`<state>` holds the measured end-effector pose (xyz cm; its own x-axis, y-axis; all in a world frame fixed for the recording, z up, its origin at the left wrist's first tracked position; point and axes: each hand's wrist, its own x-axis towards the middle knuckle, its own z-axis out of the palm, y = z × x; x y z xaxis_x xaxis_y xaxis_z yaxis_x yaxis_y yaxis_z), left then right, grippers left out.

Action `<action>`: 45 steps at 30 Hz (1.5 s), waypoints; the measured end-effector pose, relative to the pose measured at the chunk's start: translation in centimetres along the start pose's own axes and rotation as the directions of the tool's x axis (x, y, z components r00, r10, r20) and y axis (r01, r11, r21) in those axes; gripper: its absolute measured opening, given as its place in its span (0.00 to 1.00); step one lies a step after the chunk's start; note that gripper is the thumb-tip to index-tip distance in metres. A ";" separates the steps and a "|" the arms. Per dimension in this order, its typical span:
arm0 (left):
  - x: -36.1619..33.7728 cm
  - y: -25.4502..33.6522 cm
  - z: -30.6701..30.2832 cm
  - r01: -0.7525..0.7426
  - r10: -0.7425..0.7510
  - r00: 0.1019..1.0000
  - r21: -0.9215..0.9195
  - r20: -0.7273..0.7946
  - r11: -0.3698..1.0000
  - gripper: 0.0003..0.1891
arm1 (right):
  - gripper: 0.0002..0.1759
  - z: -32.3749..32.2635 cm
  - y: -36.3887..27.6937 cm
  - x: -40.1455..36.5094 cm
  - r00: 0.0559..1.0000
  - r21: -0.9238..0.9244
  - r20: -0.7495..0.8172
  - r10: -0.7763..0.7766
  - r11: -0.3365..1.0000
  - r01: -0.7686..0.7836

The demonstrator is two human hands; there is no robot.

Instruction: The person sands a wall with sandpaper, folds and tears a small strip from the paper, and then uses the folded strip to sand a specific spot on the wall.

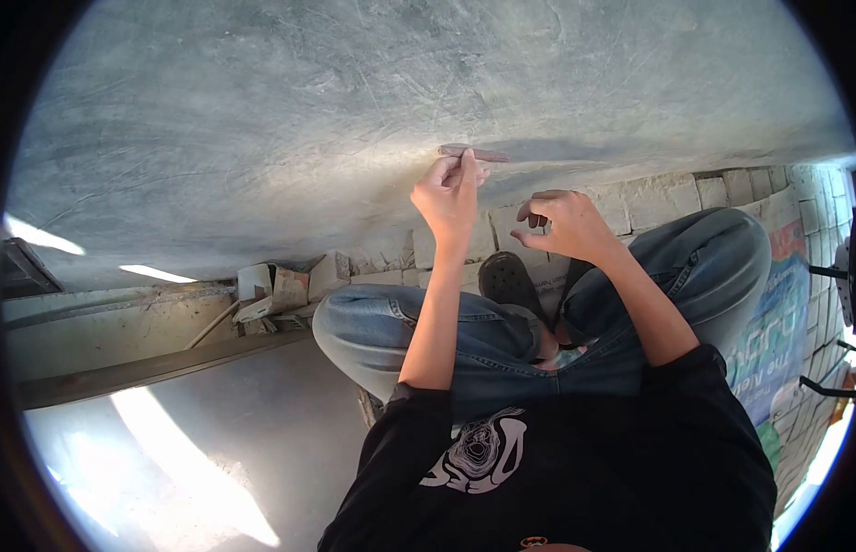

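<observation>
A thin reddish-brown strip (488, 156) lies flat along the lower part of the grey wall (308, 110). My left hand (449, 196) pinches it near its left end, the thumb on top and the other fingers curled below. The strip's right end sticks out past my fingers, with a shadow beside it on the wall. To the right, my right hand (568, 224) hangs in front of the pale bricks at the wall's foot. Its fingers are bent, with a gap between them and the thumb and nothing in between.
Pale bricks (653, 204) run along the wall's foot. Between my bent knees is a dark clog (508, 281). Broken blocks (285, 287) and a thin stick lie to the left, beside a wooden beam (143, 371). A printed banner (769, 322) and black metal hooks (824, 388) are at the right.
</observation>
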<state>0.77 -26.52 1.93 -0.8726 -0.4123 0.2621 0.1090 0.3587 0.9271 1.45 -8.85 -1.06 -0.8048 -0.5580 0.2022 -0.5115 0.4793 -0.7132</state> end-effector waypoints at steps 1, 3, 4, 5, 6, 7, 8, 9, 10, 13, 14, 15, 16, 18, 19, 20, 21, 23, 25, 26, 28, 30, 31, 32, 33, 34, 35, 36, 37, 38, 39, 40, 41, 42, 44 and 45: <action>0.1 0.2 0.4 0.018 -0.018 1.000 -0.099 0.001 0.995 0.12 | 0.13 -0.1 0.2 -0.1 1.000 -0.009 -0.001 0.000 1.000 0.000; 1.5 1.3 -2.4 -0.055 0.059 0.998 0.124 -0.030 0.991 0.12 | 0.14 0.0 1.0 -0.5 0.999 -0.020 0.006 0.039 0.999 -0.039; 2.4 2.0 -4.0 -0.091 0.095 0.982 0.032 -0.162 0.995 0.12 | 0.14 -0.2 1.0 -0.6 0.999 -0.019 0.003 0.047 0.999 -0.047; 2.8 2.3 -4.7 -0.136 0.115 0.949 -0.052 -0.295 0.989 0.12 | 0.14 -0.4 0.9 -0.6 0.999 -0.017 -0.013 0.034 0.999 -0.035; 2.6 2.1 -4.6 -0.133 0.113 0.950 -0.050 -0.291 0.990 0.12 | 0.13 -0.4 0.8 -0.5 0.999 -0.016 -0.028 0.019 1.000 -0.019; 2.3 1.9 -4.3 -0.106 0.114 0.947 0.044 -0.299 0.993 0.12 | 0.13 -0.3 0.7 -0.4 0.999 -0.013 -0.026 0.020 1.000 -0.021; 2.0 1.7 -3.9 -0.079 0.118 0.944 0.136 -0.308 0.988 0.12 | 0.13 -0.3 0.6 -0.1 1.000 -0.025 -0.023 0.002 1.000 -0.003; 1.2 1.5 -2.9 -0.075 0.117 0.966 0.184 -0.231 0.980 0.12 | 0.13 -0.2 0.4 0.0 1.000 -0.037 -0.021 -0.017 0.999 0.017; 0.4 1.2 -1.7 -0.075 0.113 0.981 0.231 -0.156 0.970 0.13 | 0.13 -0.2 0.4 0.1 1.000 -0.037 -0.023 -0.022 0.999 0.021; -0.1 -0.5 0.6 -0.015 0.015 1.000 -0.027 -0.013 1.000 0.11 | 0.13 0.4 0.4 0.1 1.000 -0.008 -0.014 -0.002 1.000 0.002; -0.3 -1.0 0.6 -0.016 0.016 1.000 -0.034 -0.008 0.999 0.11 | 0.13 0.6 0.3 0.1 0.998 0.066 -0.015 0.063 0.996 -0.061; -0.3 -0.9 0.6 0.013 -0.013 1.000 -0.114 0.005 0.993 0.12 | 0.13 0.7 0.4 0.2 0.992 0.136 -0.016 0.127 0.983 -0.124; -0.2 -0.9 0.5 0.040 -0.036 0.999 -0.200 0.025 0.979 0.12 | 0.13 1.1 0.5 0.3 0.991 0.118 -0.029 0.133 0.985 -0.129; 0.1 -1.1 0.1 0.104 -0.095 0.993 -0.151 0.067 0.983 0.12 | 0.14 1.7 1.5 0.1 0.995 0.037 -0.074 0.062 0.998 -0.060; 0.1 -1.2 0.0 0.096 -0.091 0.994 -0.087 0.063 0.992 0.12 | 0.14 2.0 1.8 0.2 0.992 0.064 -0.090 0.087 0.995 -0.082; 0.2 -1.2 0.0 0.085 -0.082 0.994 -0.031 0.066 0.996 0.12 | 0.15 2.6 2.0 0.4 0.987 0.084 -0.114 0.117 0.991 -0.108; 0.2 -1.3 0.0 0.098 -0.096 0.993 -0.027 0.070 0.995 0.12 | 0.15 3.1 2.2 0.6 0.981 0.118 -0.153 0.116 0.988 -0.098; 0.3 -1.4 -0.3 0.025 -0.022 0.994 -0.029 0.110 0.999 0.12 | 0.15 4.3 2.8 1.8 0.959 0.187 -0.225 0.170 0.974 -0.129; 0.4 -1.7 -0.2 0.008 -0.003 0.993 -0.038 0.117 0.999 0.12 | 0.18 2.3 0.5 3.2 0.797 0.822 0.156 0.583 0.371 -0.432; 0.4 -2.0 -0.2 0.001 0.002 0.993 -0.021 0.117 1.000 0.12 | 0.18 2.1 0.4 4.0 0.763 0.865 0.198 0.616 0.256 -0.431; 0.5 -2.6 -0.1 0.013 -0.004 0.992 -0.069 0.123 0.998 0.13 | 0.17 2.4 0.3 5.2 0.711 0.910 0.255 0.655 0.085 -0.405; 0.6 -2.4 0.0 0.004 0.010 0.991 -0.107 0.131 0.994 0.14 | 0.16 2.8 0.0 5.8 0.690 0.922 0.252 0.679 0.048 -0.385; 0.5 -2.3 -0.1 0.007 0.008 0.992 -0.115 0.128 0.993 0.14 | 0.14 3.0 -0.2 5.9 0.671 0.940 0.264 0.693 -0.027 -0.341; 0.5 -2.4 -0.2 0.008 0.004 0.992 -0.095 0.127 0.995 0.14 | 0.11 3.2 -0.4 6.1 0.653 0.950 0.279 0.704 -0.103 -0.294; 0.6 -2.3 -0.3 0.008 0.006 0.992 -0.107 0.130 0.994 0.14 | 0.11 3.4 -0.6 6.3 0.651 0.952 0.270 0.710 -0.093 -0.293; 0.6 -2.2 -0.4 0.023 -0.013 0.991 -0.074 0.133 0.997 0.15 | 0.09 3.5 -0.8 6.4 0.630 0.961 0.259 0.732 -0.129 -0.245; 0.6 -2.0 -0.3 0.037 -0.031 0.990 -0.042 0.137 0.998 0.15 | 0.08 3.6 -0.9 6.6 0.608 0.967 0.250 0.753 -0.164 -0.194; 0.6 -1.5 -0.3 0.037 -0.030 0.989 -0.052 0.142 0.998 0.15 | 0.07 3.9 -0.8 6.7 0.609 0.968 0.251 0.752 -0.201 -0.151; 0.6 -0.9 -0.4 0.060 -0.056 0.986 -0.023 0.160 0.998 0.15 | 0.07 4.1 -0.5 6.7 0.608 0.970 0.244 0.756 -0.193 -0.148; 0.6 -0.5 -0.5 0.081 -0.081 0.981 0.009 0.174 0.997 0.15 | 0.07 4.3 -0.3 6.7 0.617 0.968 0.251 0.746 -0.199 -0.154; 0.7 -0.8 -0.6 0.078 -0.078 0.982 0.003 0.171 0.997 0.15 | 0.07 4.3 -0.5 6.8 0.627 0.966 0.260 0.735 -0.205 -0.161; 0.9 -1.4 -0.6 0.068 -0.067 0.979 -0.002 0.191 0.998 0.15 | 0.07 4.3 -0.7 6.8 0.629 0.967 0.256 0.734 -0.198 -0.163; 1.1 -2.1 -0.7 0.060 -0.057 0.976 -0.007 0.210 0.998 0.15 | 0.07 4.2 -0.9 6.8 0.629 0.966 0.259 0.734 -0.188 -0.178; 1.2 -2.6 -0.8 0.060 -0.056 0.977 -0.016 0.206 0.998 0.15 | 0.07 4.2 -1.0 6.7 0.627 0.965 0.261 0.734 -0.177 -0.194; 1.3 -3.5 -0.5 0.108 -0.059 0.972 -0.211 0.226 0.971 0.15 | 0.09 4.1 -1.1 6.5 0.645 0.968 0.242 0.724 -0.141 -0.205; 1.3 -3.1 -0.5 0.109 -0.058 0.973 -0.221 0.224 0.969 0.15 | 0.10 3.7 -1.3 6.4 0.663 0.970 0.230 0.712 -0.116 -0.212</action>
<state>-0.49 -28.57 -0.47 -0.9618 -0.2346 0.1413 0.1161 0.1178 0.9862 -1.93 -15.58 -1.37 -0.8286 -0.1848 -0.5284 0.5223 -0.5947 -0.6111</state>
